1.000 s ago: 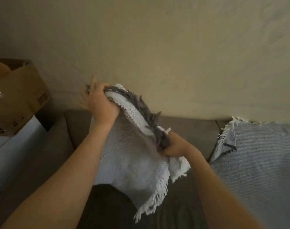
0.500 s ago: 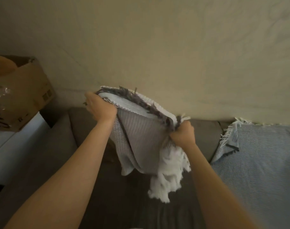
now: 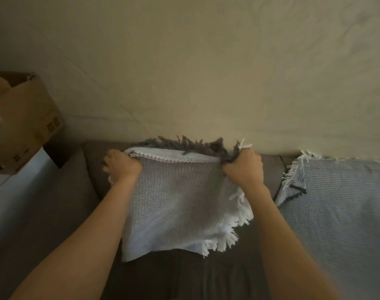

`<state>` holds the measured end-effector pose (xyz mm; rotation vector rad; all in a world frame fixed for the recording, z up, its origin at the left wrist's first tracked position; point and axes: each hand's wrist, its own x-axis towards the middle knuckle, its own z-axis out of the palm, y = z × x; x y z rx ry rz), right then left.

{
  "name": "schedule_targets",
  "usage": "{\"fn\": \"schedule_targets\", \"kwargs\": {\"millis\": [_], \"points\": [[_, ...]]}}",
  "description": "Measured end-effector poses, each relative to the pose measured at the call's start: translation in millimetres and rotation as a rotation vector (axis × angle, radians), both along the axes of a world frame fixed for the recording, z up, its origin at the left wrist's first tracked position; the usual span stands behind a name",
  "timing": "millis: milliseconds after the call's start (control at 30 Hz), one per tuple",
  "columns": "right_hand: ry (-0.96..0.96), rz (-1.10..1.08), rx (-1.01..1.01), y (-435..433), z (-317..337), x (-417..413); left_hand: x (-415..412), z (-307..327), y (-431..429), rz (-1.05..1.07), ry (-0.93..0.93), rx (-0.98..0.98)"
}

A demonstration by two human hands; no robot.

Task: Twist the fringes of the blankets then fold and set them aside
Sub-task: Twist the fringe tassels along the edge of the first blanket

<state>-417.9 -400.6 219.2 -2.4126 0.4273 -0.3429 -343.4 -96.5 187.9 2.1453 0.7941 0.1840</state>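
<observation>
I hold a small folded grey-white woven blanket (image 3: 180, 198) up in front of me over the sofa. My left hand (image 3: 123, 167) grips its upper left corner and my right hand (image 3: 243, 167) grips its upper right corner. The top edge is stretched level between them, with a dark grey fringe (image 3: 184, 145) sticking up behind it. White fringe (image 3: 232, 230) hangs along the right and lower right edge. A second, light blue woven blanket (image 3: 340, 204) with white fringe lies spread on the sofa at the right.
The brown sofa (image 3: 184, 276) runs under the blanket, its backrest against a beige wall (image 3: 206, 61). A cardboard box (image 3: 22, 118) sits on a white surface (image 3: 15, 187) at the left.
Both hands have come down and moved apart, levelling and stretching the blanket's top edge. The blanket now hangs flat as a square instead of bunched and tilted.
</observation>
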Motion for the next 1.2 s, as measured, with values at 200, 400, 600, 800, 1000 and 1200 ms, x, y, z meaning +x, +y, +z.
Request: {"fn": "schedule_targets", "kwargs": {"millis": [200, 400, 600, 800, 1000, 1200], "points": [[0.129, 0.397, 0.556, 21.4, 25.1, -8.5, -19.4, -19.2, 1.7, -0.236, 0.225, 0.273], [0.165, 0.551, 0.468, 53.0, 32.4, -6.0, -48.4, 11.1, -30.7, -1.105, -0.112, -0.289], [0.073, 0.618, 0.445, 56.6, 19.3, -5.5, -59.5, 37.8, -52.4, -1.247, -0.001, -0.301], [0.101, 0.467, 0.588, 14.8, -12.4, -17.0, -56.1, 48.2, -49.0, -1.014, -0.13, -0.186], [0.165, 0.444, 0.894, 36.3, -61.9, -30.8, -51.7, 72.4, -61.5, -0.809, -0.337, -0.358], [-0.081, 0.3, 0.727, 34.7, -50.8, -18.2, -36.6, 83.6, -43.1, -0.624, -0.514, -0.148]]}}
